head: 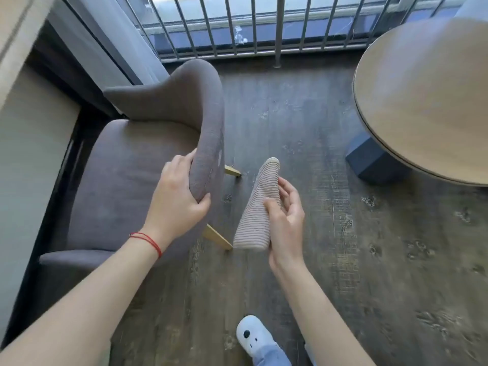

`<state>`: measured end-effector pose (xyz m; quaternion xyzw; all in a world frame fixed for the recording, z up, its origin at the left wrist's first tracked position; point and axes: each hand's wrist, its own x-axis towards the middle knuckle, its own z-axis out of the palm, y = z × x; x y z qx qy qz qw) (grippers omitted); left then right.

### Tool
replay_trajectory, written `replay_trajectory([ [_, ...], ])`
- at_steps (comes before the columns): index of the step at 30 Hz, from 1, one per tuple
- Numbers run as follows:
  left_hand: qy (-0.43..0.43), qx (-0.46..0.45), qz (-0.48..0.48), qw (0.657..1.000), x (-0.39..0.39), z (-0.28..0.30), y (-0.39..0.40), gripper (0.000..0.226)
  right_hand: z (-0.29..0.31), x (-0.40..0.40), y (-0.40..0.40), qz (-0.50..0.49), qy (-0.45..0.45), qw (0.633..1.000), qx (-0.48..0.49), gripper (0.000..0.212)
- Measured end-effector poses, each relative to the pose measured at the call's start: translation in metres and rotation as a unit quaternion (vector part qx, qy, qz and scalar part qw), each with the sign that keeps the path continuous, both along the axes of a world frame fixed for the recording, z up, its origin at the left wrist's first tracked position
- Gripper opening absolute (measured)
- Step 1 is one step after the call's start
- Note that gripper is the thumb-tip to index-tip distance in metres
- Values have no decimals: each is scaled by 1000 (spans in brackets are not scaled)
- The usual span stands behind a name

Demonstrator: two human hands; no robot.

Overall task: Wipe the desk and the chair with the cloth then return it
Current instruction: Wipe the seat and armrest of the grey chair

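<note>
- Dark wood-grain flooring (303, 114) fills the middle of our view; a metal railing (237, 27) runs along the far edge, with glass behind it and a pale curtain (124, 38) hanging at the left
- At the right stands the desk (427, 101), a round wooden top on a dark blue base (369, 159); nothing lies on the part we can see, and we cannot tell from its look whether it has been wiped
- At the left sits the chair (126, 170), grey upholstered with a curved back and pale wooden legs; its seat is bare
- Our left hand (179, 196) grips the top edge of the chair back; the fingers curl over the inner side and the thumb presses the outer side, so the fabric rim is clamped between them
- Our right hand (285, 215) holds the cloth (258, 207), a striped beige piece hanging folded just beside the chair back, apart from it and above the floor; the thumb pins it against loosely curled fingers, a light pinch rather than a fist
- We judge the chair step to be the one in hand: one hand steadies the back while the other brings the cloth near; the cloth is not touching the upholstery at this moment
- As for what is left, we reckon at least the chair wiping and the return of the cloth remain; where it belongs is not in view
- A white slipper (250, 336) shows at the bottom edge, on the floor
</note>
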<state>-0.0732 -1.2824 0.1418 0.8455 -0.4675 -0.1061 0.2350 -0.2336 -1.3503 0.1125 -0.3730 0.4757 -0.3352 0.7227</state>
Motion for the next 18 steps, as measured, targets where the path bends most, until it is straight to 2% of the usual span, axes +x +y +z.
replay_trajectory([
  [4, 19, -12, -13, 1000, 1, 0, 1, 70, -11, 25, 6, -12, -11, 997, -78, 45],
  [8, 17, -27, -14, 999, 3, -1, 0, 69, -15, 68, 20, 52, -1, 979, -195, 50],
  [15, 12, -21, -19, 1000, 3, 1, 1, 73, -31, 65, 17, 45, 51, 987, -145, 44],
  [18, 21, -30, -12, 999, 3, 2, 1, 72, -19, 60, 43, 48, 38, 962, -267, 49],
])
